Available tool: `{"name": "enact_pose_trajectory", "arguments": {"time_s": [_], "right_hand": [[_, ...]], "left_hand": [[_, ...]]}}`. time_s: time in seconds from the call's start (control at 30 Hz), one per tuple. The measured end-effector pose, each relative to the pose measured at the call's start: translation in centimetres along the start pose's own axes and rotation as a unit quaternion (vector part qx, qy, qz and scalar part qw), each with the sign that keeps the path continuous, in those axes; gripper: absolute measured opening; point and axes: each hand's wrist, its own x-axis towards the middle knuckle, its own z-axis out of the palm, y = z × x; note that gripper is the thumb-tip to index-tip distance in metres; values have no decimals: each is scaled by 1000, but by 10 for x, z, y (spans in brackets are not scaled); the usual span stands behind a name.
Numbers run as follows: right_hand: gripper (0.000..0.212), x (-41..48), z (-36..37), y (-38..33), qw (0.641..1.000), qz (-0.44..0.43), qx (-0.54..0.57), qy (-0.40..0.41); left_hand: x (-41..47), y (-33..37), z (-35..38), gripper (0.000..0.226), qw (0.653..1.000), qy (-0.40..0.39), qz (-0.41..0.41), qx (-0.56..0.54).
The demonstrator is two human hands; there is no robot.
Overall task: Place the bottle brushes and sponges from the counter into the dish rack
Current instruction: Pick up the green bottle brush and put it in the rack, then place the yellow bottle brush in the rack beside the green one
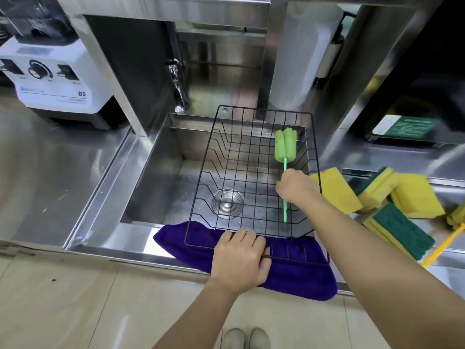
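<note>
A: What's in your right hand point(297, 186)?

B: A green bottle brush point(285, 147). It has a fat foam head in lime green and a thin, brighter green stick for a handle. My fingers are wrapped tight round the middle of that stick, so the head points away from me and the tail end pokes out below my fist.

A: And where is it?

B: Over the right side of the dish rack point(219, 147), a black wire basket sitting across the steel sink point(151, 177). I can't tell if the brush touches the wires.

A: Your left hand point(240, 258)?

B: Its fingers are curled over the near rim of the rack, gripping the wire, right above a purple cloth point(297, 278) draped on the sink's front edge.

A: The rest of the things?

B: On the table point(437, 230) to my right lies a heap of sponges point(412, 195), yellow with dark green scouring faces, some tipped on edge. A yellow brush handle point(442, 245) sticks out beside them
</note>
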Motion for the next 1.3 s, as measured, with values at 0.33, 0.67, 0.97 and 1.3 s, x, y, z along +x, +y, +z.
{"name": "enact_pose_trajectory", "arguments": {"time_s": [0.33, 0.67, 0.97, 1.3], "right_hand": [[26, -44, -24, 50, 974, -84, 120, 171], [30, -82, -7, 183, 938, 201, 47, 277], [38, -99, 17, 222, 892, 338, 240, 182], [12, -86, -11, 224, 767, 319, 469, 300]], "left_hand": [[2, -2, -3, 24, 1000, -13, 11, -10], [3, 1, -2, 27, 1000, -19, 12, -1], [1, 3, -3, 26, 1000, -9, 10, 7], [0, 4, -3, 27, 1000, 11, 17, 5]]}}
